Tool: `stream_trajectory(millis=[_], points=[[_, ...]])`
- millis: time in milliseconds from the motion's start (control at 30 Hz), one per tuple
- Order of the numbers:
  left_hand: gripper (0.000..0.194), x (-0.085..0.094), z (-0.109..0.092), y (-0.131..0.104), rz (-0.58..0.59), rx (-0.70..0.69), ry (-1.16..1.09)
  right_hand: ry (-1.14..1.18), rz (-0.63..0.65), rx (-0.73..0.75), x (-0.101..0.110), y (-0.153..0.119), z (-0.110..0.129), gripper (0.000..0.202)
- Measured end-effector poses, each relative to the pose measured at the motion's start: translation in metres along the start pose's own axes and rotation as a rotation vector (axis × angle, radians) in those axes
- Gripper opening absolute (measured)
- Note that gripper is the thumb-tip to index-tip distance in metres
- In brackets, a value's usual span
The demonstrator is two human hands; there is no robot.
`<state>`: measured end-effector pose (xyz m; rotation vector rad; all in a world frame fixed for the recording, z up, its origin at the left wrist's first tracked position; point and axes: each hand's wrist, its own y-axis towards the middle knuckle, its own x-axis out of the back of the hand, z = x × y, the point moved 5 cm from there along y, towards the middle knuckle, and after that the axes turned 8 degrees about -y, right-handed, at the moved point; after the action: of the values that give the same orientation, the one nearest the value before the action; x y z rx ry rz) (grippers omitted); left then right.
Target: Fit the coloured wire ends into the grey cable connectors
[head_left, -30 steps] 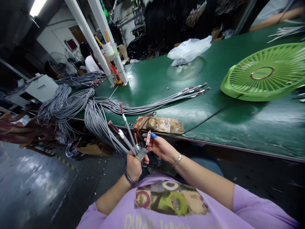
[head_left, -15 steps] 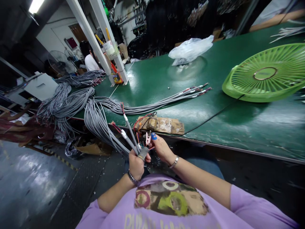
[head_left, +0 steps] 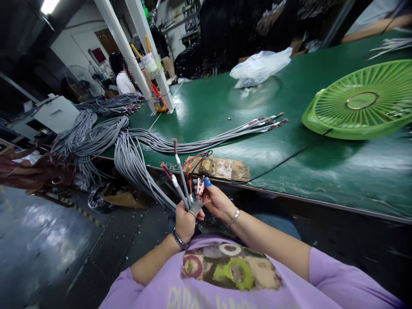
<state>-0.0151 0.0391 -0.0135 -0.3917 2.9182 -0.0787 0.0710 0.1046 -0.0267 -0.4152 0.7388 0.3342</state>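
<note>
My left hand is closed around a bunch of grey cables, whose upper ends show white wrapping and bare coloured wires. A grey sleeved cable end sticks out between its thumb and fingers, with thin coloured wires fanned at its tip. My right hand, with blue tape on one fingertip, pinches a small pink clip right above those wires. A thin wire passes by its lower fingers; whether they grip it too is hard to see. Just beyond lies a wooden block with red and black leads, at the table edge.
A long grey cable bundle runs across the green table, with looped cables piled at the left. A green fan, a clear plastic bag and white posts stand farther off. A person is in the background.
The cable ends in my left hand have shifted to the right and turned more upright. My right hand has come slightly lower and closer over the fanned wires.
</note>
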Motion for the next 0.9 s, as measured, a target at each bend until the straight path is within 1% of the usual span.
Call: stream_trajectory(millis=[100, 167, 233, 267, 367, 433, 533, 633, 700, 767, 833, 900], points=[[0.034, 0.001, -0.003, -0.002, -0.007, -0.008, -0.006, -0.002, 0.033, -0.016, 0.004, -0.003, -0.001, 0.042], [0.033, 0.002, -0.004, -0.003, -0.003, -0.013, -0.015, -0.044, 0.108, -0.051, 0.007, -0.008, -0.001, 0.045], [0.031, 0.004, -0.004, -0.005, 0.011, -0.021, -0.018, -0.143, 0.194, -0.084, 0.008, -0.017, 0.001, 0.046], [0.031, 0.005, -0.003, -0.006, 0.020, -0.028, -0.013, -0.203, 0.212, -0.086, 0.010, -0.021, 0.003, 0.045], [0.033, 0.008, -0.002, -0.009, 0.061, -0.047, 0.028, -0.434, 0.209, -0.039, 0.011, -0.033, 0.009, 0.036], [0.034, 0.007, -0.003, -0.010, 0.114, -0.048, 0.072, -0.556, 0.214, 0.008, 0.009, -0.037, 0.013, 0.032], [0.034, 0.004, -0.006, -0.011, 0.213, -0.003, 0.136, -0.657, 0.268, 0.061, 0.005, -0.038, 0.016, 0.031], [0.030, 0.001, -0.008, -0.010, 0.304, 0.090, 0.195, -0.745, 0.372, 0.078, 0.003, -0.039, 0.017, 0.030], [0.029, -0.001, -0.007, -0.009, 0.397, 0.166, 0.238, -0.813, 0.444, 0.086, 0.002, -0.040, 0.019, 0.029], [0.030, -0.002, -0.005, -0.009, 0.488, 0.233, 0.271, -0.873, 0.489, 0.108, 0.001, -0.042, 0.024, 0.029], [0.030, -0.001, -0.003, -0.007, 0.509, 0.251, 0.272, -0.904, 0.479, 0.130, 0.005, -0.043, 0.029, 0.030], [0.030, 0.002, -0.002, -0.004, 0.441, 0.216, 0.232, -0.878, 0.394, 0.134, 0.014, -0.042, 0.034, 0.031]])
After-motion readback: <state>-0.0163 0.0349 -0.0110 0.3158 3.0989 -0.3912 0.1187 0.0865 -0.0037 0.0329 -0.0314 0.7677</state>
